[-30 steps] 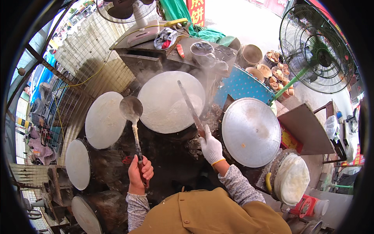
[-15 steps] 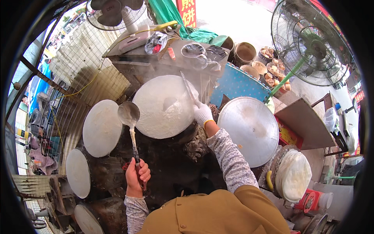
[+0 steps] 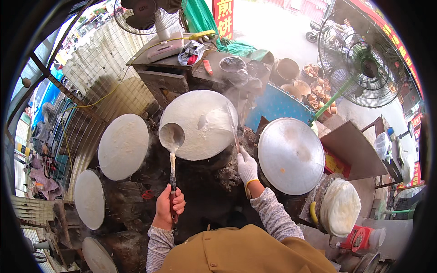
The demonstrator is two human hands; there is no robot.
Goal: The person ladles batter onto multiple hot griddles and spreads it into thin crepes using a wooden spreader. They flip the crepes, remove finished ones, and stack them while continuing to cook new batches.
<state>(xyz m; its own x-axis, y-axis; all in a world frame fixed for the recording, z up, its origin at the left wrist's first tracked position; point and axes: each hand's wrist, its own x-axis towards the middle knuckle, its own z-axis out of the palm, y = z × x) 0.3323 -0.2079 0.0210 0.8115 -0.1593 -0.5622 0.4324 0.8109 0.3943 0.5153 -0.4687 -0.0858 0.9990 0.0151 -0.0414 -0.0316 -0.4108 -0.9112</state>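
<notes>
Currently, my left grip (image 3: 170,207) wraps the ladle (image 3: 172,135) over the left edge of the griddle (image 3: 200,157), my right grip (image 3: 247,169) the blade (image 3: 236,135) at its right; pressing hard could tear the batter (image 3: 219,120).

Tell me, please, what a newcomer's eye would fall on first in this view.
Probably the large pale round griddle at the centre. The bare left hand holds a ladle by the griddle's lower left edge, the gloved right hand a long flat tool by its right. A big fan stands at upper right.
</notes>
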